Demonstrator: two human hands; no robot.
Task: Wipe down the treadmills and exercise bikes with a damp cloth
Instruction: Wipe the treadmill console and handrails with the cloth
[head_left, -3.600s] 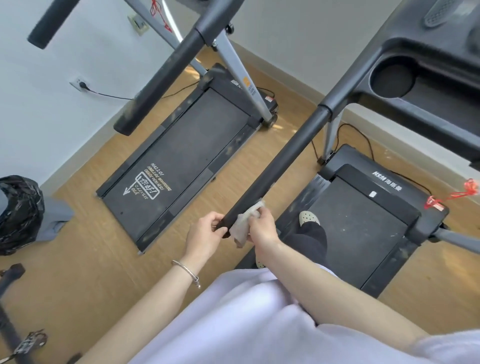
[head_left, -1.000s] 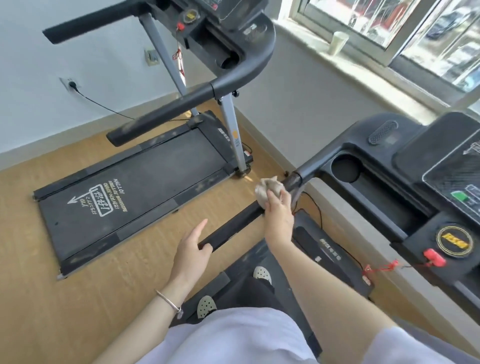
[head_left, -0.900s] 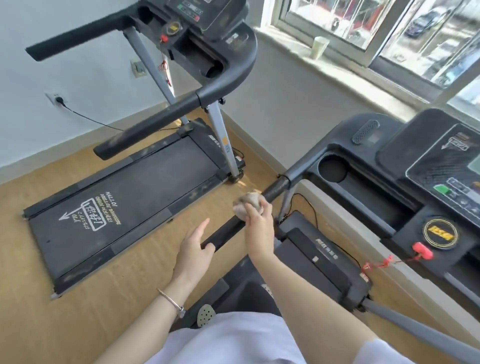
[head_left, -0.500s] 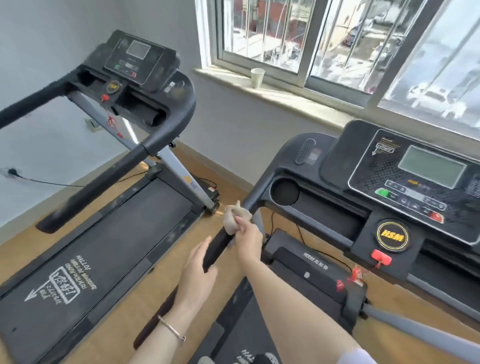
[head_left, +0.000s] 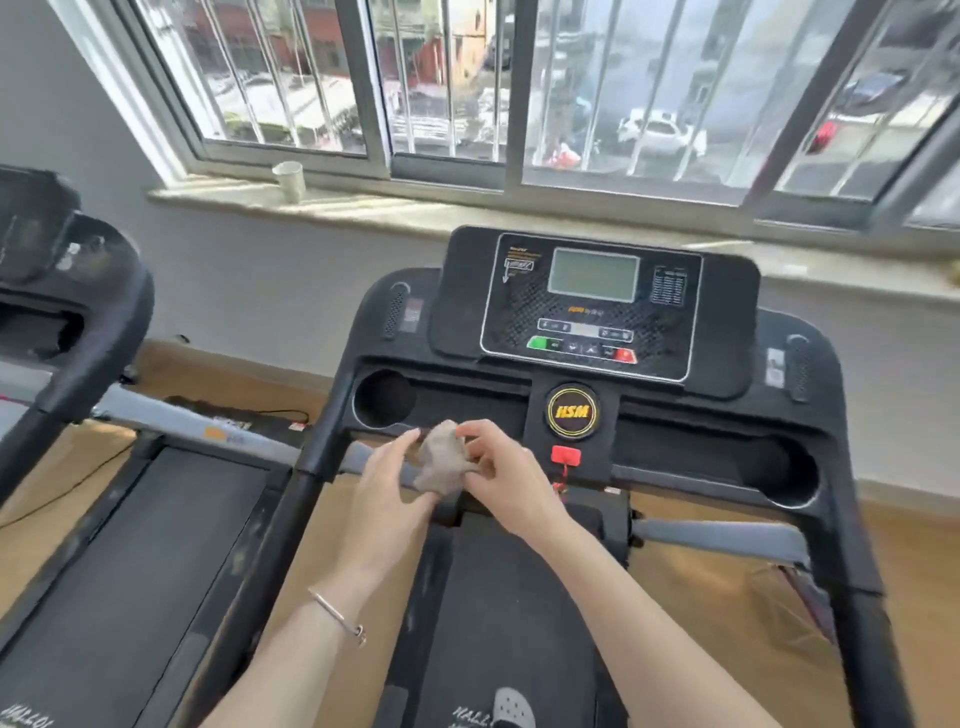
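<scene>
Seen from the head camera, the person stands on the belt (head_left: 511, 597) of the nearer treadmill (head_left: 831, 395), one shoe (head_left: 511, 707) showing at the bottom edge. They face the console (head_left: 592, 312) squarely, which puts every control surface within arm's reach. Both hands are brought together in front of the chest, just short of the storage tray under the console, with the cloth (head_left: 440, 464) bunched between them. The right hand (head_left: 506, 480) pinches the wad from the right, fingers curled over its top. The left hand (head_left: 387, 499), a bracelet (head_left: 337, 617) on its wrist, lies against the cloth's left and underside with its fingers fairly straight, a support more than a grip. My reading is that the cloth is being gathered or refolded to offer a fresh face before it goes onto the console or tray. It is held in the air, apparently touching no part of the machine, though the angle leaves that uncertain. The left cup holder (head_left: 383, 399) sits just beyond and to the left of the hands, and the red safety key (head_left: 566, 457) is just to their right, close enough to snag in a careless sweep. The left handrail (head_left: 306, 467) runs down beside the left forearm. A second treadmill (head_left: 88, 312) stands to the left, well apart from the hands. A paper cup (head_left: 289, 181) rests on the far windowsill (head_left: 415, 208), out of the way of the wiping.
</scene>
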